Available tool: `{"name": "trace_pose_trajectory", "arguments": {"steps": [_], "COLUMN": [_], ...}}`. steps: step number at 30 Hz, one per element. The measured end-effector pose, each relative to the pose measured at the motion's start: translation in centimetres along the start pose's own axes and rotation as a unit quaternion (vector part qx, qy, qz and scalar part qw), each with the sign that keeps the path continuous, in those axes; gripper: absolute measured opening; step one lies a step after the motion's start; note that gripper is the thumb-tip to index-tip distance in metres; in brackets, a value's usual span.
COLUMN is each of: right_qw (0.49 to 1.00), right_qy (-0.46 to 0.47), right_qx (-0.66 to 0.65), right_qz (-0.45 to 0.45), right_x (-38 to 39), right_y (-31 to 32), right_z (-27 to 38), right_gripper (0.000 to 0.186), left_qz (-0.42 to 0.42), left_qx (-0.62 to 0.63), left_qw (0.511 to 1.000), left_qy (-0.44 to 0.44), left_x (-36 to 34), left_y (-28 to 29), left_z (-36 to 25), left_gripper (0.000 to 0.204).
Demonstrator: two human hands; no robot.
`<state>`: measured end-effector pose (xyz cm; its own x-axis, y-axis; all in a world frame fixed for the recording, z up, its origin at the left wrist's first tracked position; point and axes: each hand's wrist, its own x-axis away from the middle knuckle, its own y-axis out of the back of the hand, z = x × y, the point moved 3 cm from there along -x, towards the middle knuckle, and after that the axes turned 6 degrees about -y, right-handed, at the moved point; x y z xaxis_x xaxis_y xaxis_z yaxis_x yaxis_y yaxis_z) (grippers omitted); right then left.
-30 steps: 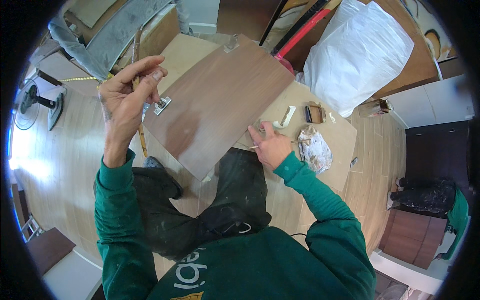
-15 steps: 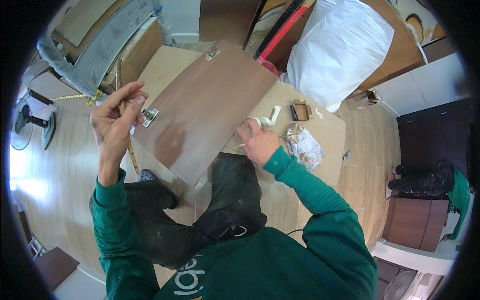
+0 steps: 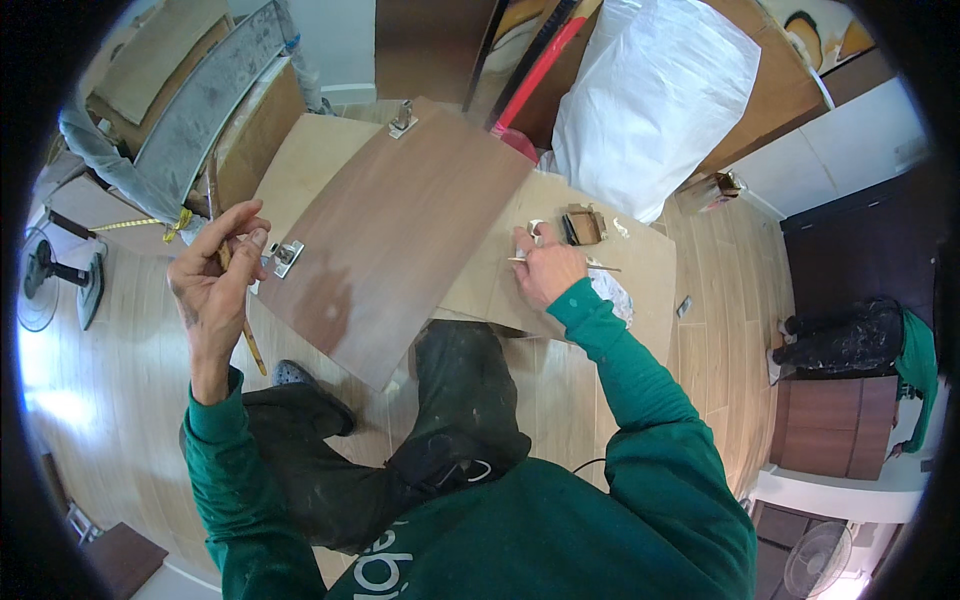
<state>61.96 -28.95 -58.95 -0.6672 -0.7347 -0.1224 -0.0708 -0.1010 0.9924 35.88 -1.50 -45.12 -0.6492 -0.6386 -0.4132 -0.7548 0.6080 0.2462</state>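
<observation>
My left hand [image 3: 212,275] pinches a long thin brush [image 3: 253,345] with a yellowish, stained handle. It hovers by the left edge of a brown wood-grain panel [image 3: 400,210], beside a metal hinge [image 3: 288,257]. A second hinge [image 3: 403,120] sits on the panel's far edge. My right hand [image 3: 552,270] has its fingers closed over a thin stick [image 3: 606,268] and rests by a small white ring-shaped thing [image 3: 537,232]. What else its fingers touch is hidden. A small open cardboard box [image 3: 584,225] and a crumpled, stained white cloth or bag [image 3: 612,295] lie close by.
Beige board [image 3: 650,260] lies under the panel. A large white sack [image 3: 655,100] stands beyond it, and plastic-wrapped boards [image 3: 215,95] lean at the far left. A fan [image 3: 60,265] is at left. Another person in green [image 3: 915,360] is at far right.
My right hand has moved right and slightly up, from the panel's edge toward the small box, with the stick turned sideways. My left hand keeps its grip on the brush.
</observation>
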Motion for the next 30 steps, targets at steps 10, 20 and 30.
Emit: {"name": "trace_pose_trajectory", "arguments": {"steps": [10, 20, 30], "right_qw": [0.997, 0.949, 0.873], "right_qy": [-0.017, 0.069, 0.073], "right_qx": [-0.052, -0.29, -0.477], "right_qz": [-0.046, -0.103, -0.067], "right_x": [2.2, 5.4, 5.0], "right_y": [4.1, 14.2, 16.1], "right_z": [-0.2, 6.0, 10.6], "right_gripper": [0.014, 0.024, 0.033], "left_qz": [0.029, 0.164, 0.174], "left_qx": [0.054, 0.04, 0.163], "left_qw": [0.998, 0.985, 0.968], "left_qy": [0.029, -0.038, 0.077], "left_x": [1.1, 3.2, 5.1], "left_y": [-2.3, -7.0, -8.6], "left_z": [-0.6, -3.1, -3.8], "left_gripper": [0.026, 0.037, 0.036]}}
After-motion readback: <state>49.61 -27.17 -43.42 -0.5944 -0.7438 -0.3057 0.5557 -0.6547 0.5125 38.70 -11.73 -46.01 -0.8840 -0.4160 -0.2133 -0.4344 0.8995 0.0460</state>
